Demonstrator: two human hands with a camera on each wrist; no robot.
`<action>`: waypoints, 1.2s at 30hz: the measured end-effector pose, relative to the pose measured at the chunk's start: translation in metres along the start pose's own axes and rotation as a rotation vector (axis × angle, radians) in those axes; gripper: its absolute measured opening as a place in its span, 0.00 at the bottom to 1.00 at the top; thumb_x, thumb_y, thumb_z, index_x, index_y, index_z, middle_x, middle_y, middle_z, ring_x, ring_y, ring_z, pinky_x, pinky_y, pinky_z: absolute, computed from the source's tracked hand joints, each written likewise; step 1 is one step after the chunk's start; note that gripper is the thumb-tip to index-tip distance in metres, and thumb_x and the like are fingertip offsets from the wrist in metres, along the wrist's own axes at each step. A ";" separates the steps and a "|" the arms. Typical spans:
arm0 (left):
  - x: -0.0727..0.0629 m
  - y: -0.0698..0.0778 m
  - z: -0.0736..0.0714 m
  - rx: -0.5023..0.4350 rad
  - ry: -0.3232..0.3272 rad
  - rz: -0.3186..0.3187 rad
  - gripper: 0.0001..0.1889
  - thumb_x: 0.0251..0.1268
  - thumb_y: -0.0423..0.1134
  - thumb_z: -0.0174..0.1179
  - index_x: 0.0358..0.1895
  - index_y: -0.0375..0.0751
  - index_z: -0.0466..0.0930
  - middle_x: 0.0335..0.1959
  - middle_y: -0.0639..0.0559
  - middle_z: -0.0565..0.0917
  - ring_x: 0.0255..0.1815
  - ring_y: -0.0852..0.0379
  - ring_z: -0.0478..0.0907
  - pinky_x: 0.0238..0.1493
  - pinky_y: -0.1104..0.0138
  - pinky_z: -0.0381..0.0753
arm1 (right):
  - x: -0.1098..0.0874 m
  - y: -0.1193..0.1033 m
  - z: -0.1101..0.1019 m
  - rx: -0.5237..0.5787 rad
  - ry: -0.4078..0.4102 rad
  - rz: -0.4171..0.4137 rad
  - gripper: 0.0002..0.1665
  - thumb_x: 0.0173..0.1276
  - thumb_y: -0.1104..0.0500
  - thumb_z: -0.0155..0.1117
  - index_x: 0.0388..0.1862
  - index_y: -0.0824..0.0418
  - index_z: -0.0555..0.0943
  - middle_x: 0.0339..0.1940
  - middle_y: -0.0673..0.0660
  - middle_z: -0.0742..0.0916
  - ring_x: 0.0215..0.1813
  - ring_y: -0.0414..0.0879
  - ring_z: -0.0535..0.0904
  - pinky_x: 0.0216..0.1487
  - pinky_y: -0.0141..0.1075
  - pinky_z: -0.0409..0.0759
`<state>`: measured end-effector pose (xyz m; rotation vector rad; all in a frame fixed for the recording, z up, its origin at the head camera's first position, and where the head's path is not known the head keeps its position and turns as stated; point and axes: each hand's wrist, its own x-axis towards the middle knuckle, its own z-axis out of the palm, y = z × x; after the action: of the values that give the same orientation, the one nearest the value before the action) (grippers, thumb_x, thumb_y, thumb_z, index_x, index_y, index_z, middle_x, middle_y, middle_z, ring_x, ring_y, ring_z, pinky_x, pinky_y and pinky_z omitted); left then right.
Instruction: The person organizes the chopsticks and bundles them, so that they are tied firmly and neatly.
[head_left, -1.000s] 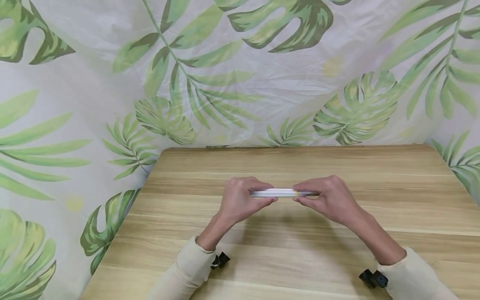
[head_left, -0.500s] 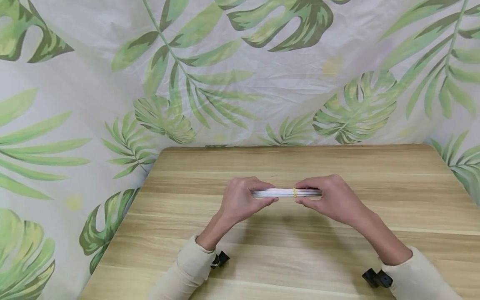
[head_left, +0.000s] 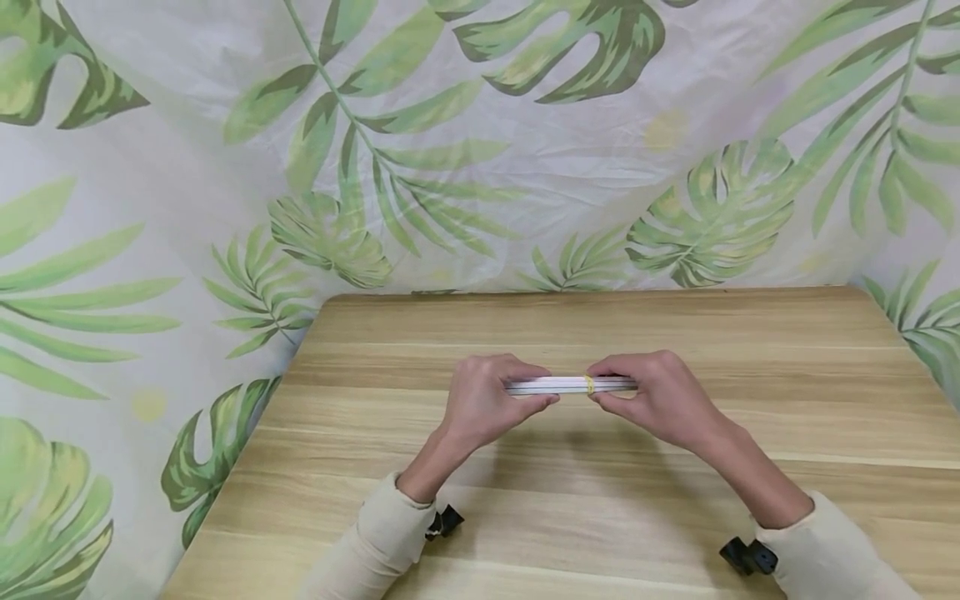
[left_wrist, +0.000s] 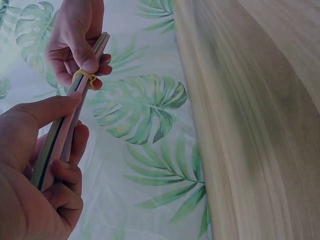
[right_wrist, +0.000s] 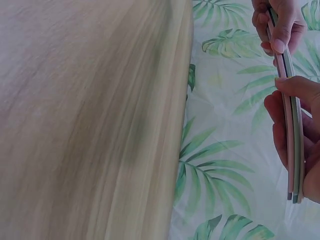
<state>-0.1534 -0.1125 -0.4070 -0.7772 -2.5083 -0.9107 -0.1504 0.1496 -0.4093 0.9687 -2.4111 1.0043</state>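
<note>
A bundle of slim, straight pastel sticks [head_left: 547, 385] in pink, green and white is held level above the table, in the middle of the head view. Their exact kind is unclear. A thin yellow rubber band [left_wrist: 85, 76] loops around the bundle, right of its middle. My left hand [head_left: 480, 400] grips the left part between thumb and fingers. My right hand [head_left: 663, 398] pinches the right part, thumb and fingertip at the band. In the right wrist view, the sticks' ends [right_wrist: 295, 196] extend past my right fingers. The far left ends are partly hidden by my left hand.
A wood-grain table [head_left: 570, 533] lies beneath both hands, its back edge against a leaf-patterned cloth [head_left: 480, 208]. Black wrist cameras [head_left: 748, 556] sit at both sleeve cuffs.
My right hand shifted slightly right along the bundle, baring the yellow band, then came back left to it. My left hand keeps its grip, nearly still.
</note>
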 end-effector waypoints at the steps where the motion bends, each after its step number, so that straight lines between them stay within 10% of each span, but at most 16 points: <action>1: 0.000 0.000 0.000 -0.002 0.004 0.002 0.12 0.51 0.45 0.86 0.38 0.51 0.97 0.32 0.57 0.94 0.28 0.64 0.88 0.30 0.74 0.77 | 0.001 -0.001 0.000 0.001 0.003 -0.001 0.14 0.59 0.68 0.83 0.41 0.55 0.93 0.36 0.49 0.95 0.34 0.38 0.90 0.34 0.35 0.87; 36: 0.000 0.004 0.001 0.021 -0.060 0.017 0.13 0.54 0.47 0.84 0.41 0.49 0.97 0.34 0.56 0.95 0.30 0.63 0.89 0.33 0.73 0.80 | -0.002 -0.002 -0.005 0.028 -0.089 0.080 0.14 0.62 0.59 0.85 0.47 0.52 0.94 0.41 0.47 0.95 0.38 0.34 0.90 0.38 0.33 0.87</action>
<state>-0.1515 -0.1093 -0.4064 -0.8294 -2.5545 -0.8658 -0.1471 0.1537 -0.4061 0.9524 -2.5336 1.0458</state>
